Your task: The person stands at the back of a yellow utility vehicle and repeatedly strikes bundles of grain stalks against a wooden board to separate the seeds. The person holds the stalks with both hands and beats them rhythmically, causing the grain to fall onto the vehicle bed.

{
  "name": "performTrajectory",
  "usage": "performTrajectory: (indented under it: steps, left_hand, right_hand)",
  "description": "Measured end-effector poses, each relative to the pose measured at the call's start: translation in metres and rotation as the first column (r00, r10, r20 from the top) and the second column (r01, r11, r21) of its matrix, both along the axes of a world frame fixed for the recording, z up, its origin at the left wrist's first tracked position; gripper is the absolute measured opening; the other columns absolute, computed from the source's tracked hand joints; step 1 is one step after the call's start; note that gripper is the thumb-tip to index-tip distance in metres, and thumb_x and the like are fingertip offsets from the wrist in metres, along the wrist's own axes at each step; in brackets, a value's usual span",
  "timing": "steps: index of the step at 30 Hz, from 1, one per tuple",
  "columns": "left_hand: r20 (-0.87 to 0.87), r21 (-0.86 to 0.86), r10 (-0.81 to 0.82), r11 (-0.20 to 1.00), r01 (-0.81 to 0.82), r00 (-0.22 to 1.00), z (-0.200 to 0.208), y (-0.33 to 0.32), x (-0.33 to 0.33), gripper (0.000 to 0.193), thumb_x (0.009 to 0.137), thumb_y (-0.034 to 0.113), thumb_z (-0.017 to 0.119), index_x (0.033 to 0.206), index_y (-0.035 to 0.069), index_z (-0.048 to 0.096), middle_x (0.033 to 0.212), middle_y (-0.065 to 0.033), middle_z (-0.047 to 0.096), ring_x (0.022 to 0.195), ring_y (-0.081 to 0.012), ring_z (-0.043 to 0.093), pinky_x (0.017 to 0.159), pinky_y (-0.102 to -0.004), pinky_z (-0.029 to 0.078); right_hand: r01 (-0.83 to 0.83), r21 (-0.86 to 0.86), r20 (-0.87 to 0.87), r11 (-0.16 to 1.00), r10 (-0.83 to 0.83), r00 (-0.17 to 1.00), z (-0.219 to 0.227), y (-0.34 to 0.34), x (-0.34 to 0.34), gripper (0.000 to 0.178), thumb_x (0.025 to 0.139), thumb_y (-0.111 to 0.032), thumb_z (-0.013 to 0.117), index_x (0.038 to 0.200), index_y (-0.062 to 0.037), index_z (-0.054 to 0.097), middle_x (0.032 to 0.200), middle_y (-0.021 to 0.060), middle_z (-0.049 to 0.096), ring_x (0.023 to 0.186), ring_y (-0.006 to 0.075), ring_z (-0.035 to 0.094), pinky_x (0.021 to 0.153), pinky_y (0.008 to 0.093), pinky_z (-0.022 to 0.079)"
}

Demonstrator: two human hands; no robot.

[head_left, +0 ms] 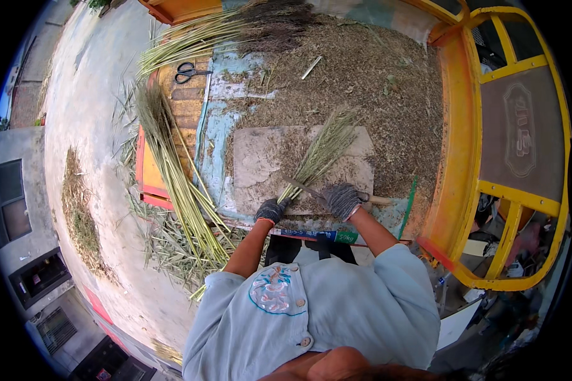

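Observation:
My left hand [271, 210], in a grey work glove, grips the stem end of a small bundle of green grass stalks [319, 154] that fans out across a flat grey slab [260, 159]. My right hand [342, 200], also gloved, holds a knife with a wooden handle [380, 199]; its blade lies across the stems close to my left hand. The slab is dusted with chaff.
A long sheaf of stalks [171, 171] lies to the left, another [216, 32] at the top. Black scissors [190, 71] rest on the orange board. Chaff covers the bed [375, 82]. A yellow metal frame [489, 159] stands on the right. Concrete ground [89, 114] on the left.

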State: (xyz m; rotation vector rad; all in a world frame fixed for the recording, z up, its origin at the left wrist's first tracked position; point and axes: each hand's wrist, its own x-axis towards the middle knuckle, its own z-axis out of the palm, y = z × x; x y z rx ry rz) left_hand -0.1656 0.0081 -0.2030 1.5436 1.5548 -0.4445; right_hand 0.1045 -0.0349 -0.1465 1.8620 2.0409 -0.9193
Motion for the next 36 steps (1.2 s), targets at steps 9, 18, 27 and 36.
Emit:
performTrajectory:
  steps: [9, 18, 27, 36]
  left_hand:
    - [0.001, -0.096, 0.005, 0.995, -0.005, 1.000, 0.017, 0.006, 0.006, 0.060, 0.079, 0.058, 0.044, 0.101, 0.005, 0.061, 0.099, -0.0239, 0.058, 0.096, -0.0390, 0.054, 0.083, -0.0439, 0.042]
    - [-0.093, 0.071, -0.044, 0.996, 0.051, 0.995, 0.027, -0.001, 0.012, 0.058, 0.079, 0.057, 0.047, 0.105, 0.007, 0.059, 0.095, -0.0221, 0.060, 0.093, -0.0377, 0.056, 0.080, -0.0453, 0.043]
    - [0.162, 0.137, -0.020, 0.991, -0.003, 0.987, 0.005, -0.026, 0.004, 0.043, 0.078, 0.040, 0.060, 0.102, 0.005, 0.053, 0.094, -0.0216, 0.060, 0.086, -0.0354, 0.058, 0.076, -0.0430, 0.045]
    - [0.500, -0.244, 0.496, 0.867, -0.434, 0.710, -0.019, -0.065, 0.004, 0.035, 0.079, 0.021, 0.066, 0.104, 0.000, 0.054, 0.086, -0.0029, 0.060, 0.078, -0.0113, 0.051, 0.070, -0.0290, 0.045]
  right_hand:
    - [0.292, 0.027, 0.049, 0.956, -0.293, 0.955, 0.005, 0.011, 0.022, 0.043, 0.084, -0.043, 0.044, 0.097, -0.0040, 0.057, 0.074, 0.0176, 0.062, 0.071, 0.0322, 0.061, 0.064, 0.0452, 0.047]
    - [0.604, 0.272, 0.034, 0.749, -0.635, 0.772, -0.028, 0.026, 0.081, 0.038, 0.083, -0.038, 0.045, 0.095, -0.0052, 0.059, 0.081, 0.0213, 0.061, 0.074, 0.0374, 0.059, 0.068, 0.0460, 0.046]
    - [0.396, 0.291, -0.118, 0.871, -0.378, 0.918, 0.004, -0.058, 0.016, 0.041, 0.082, -0.042, 0.047, 0.084, -0.0019, 0.057, 0.068, 0.0218, 0.059, 0.063, 0.0353, 0.058, 0.059, 0.0477, 0.044]
    - [0.481, -0.090, -0.035, 0.872, -0.485, 0.874, -0.043, -0.097, -0.001, 0.048, 0.083, -0.046, 0.043, 0.098, -0.0036, 0.056, 0.083, 0.0209, 0.062, 0.079, 0.0370, 0.060, 0.071, 0.0461, 0.046]
